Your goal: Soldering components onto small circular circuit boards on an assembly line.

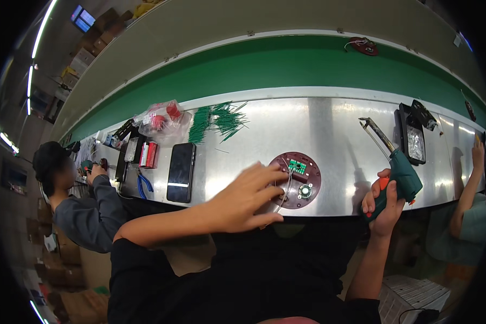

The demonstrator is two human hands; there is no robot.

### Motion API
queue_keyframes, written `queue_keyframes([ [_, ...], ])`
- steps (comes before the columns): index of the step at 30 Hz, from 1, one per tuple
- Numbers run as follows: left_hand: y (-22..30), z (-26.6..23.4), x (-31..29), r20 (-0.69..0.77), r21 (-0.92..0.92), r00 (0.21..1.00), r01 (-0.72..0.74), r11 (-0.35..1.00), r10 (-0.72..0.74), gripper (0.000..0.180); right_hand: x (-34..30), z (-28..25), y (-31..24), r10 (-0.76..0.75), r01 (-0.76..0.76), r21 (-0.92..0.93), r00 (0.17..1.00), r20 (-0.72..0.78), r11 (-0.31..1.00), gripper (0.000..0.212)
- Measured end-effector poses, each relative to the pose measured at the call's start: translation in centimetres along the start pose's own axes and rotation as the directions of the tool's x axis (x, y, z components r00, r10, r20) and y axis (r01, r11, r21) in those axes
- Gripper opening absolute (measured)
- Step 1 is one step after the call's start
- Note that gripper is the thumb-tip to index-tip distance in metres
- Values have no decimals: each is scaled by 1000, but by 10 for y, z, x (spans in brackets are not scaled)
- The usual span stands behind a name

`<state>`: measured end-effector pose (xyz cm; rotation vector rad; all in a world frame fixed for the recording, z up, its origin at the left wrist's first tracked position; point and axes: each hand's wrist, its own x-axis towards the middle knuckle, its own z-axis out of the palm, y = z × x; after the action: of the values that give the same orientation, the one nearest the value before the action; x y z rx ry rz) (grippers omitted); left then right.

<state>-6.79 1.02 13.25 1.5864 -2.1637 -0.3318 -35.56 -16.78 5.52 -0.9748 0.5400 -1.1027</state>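
Observation:
A round dark-red plate (311, 186) lies at the front of the metal bench. On it are a small green circuit board (297, 167), a round white-and-green part (305, 191) and thin pale wires. My left hand (248, 195) reaches over the plate's left edge with fingers spread, its fingertips by the wires. Whether they touch the wires I cannot tell. To the right, my right hand (384, 208) is wrapped round the handle of a green soldering gun (403, 175) with a red trigger. Its long metal tip points up and left, apart from the plate.
Left of the plate are a black phone (181, 171), blue-handled pliers (144, 184), green strips (216, 121) and a clear plastic bag (164, 120) with red pieces. A black tray (414, 137) stands behind the soldering gun. People work at both sides; one wears a grey sleeve (105, 202).

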Motion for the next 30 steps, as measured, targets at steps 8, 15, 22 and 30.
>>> queue_keyframes([
  [8, -77, -49, -27, -181, 361, 970, 221, 906, -164, 25, 2, -6, -5, 26, -21, -74, 998, 62, 997, 34],
  [15, -103, -51, -32, -169, 350, 965, 251, 903, -202, 19, 0, -2, -5, 34, -13, -173, 993, 117, 985, 35],
  [22, -111, -53, -33, -55, 384, 962, 267, 884, -267, 7, 1, 9, -4, 30, -3, -215, 992, 124, 977, 34],
  [30, -94, -26, -8, -140, 470, 987, 139, 872, -82, 9, 4, 6, -7, 11, 17, -225, 993, 120, 974, 33],
])
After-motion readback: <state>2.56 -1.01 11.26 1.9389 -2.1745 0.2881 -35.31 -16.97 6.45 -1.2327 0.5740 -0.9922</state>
